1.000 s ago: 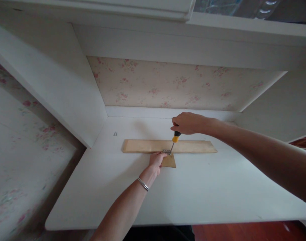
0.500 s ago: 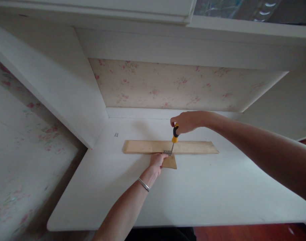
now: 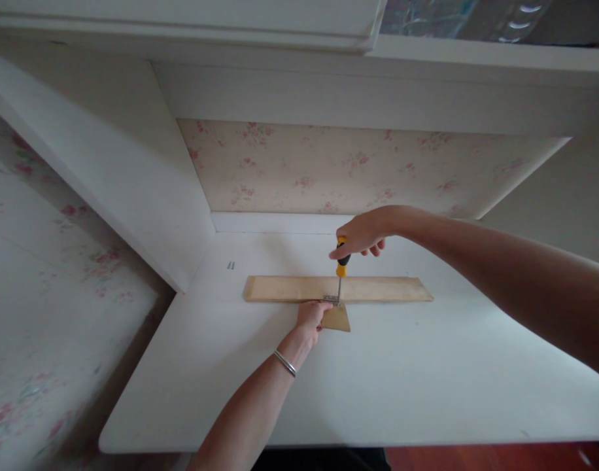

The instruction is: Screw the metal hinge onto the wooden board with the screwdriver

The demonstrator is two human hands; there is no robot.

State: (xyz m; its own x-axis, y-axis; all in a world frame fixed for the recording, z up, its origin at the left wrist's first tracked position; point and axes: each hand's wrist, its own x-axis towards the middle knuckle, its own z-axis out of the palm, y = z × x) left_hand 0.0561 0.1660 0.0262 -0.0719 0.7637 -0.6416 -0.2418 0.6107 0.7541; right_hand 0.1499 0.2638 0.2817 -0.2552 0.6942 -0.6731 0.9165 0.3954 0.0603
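Observation:
A long pale wooden board (image 3: 382, 288) lies across the white desk top (image 3: 378, 386). A small wooden piece (image 3: 337, 318) sits against its near edge, joined by a small metal bracket (image 3: 331, 299). My right hand (image 3: 361, 232) grips the yellow and black handle of a screwdriver (image 3: 341, 265), held upright with its tip on the bracket. My left hand (image 3: 309, 315) presses on the small wooden piece just left of the bracket. A silver bangle (image 3: 284, 363) circles my left wrist.
White side panels (image 3: 133, 176) and a floral-papered back wall (image 3: 339, 167) enclose the desk alcove. Two tiny screws (image 3: 231, 265) lie at the far left of the desk. A shelf overhangs above. Red wood floor (image 3: 500, 458) shows below the desk's front edge.
My right hand has risen slightly and loosened its fingers on the screwdriver handle, and the shaft now stands more upright. My left hand stays on the small wooden piece.

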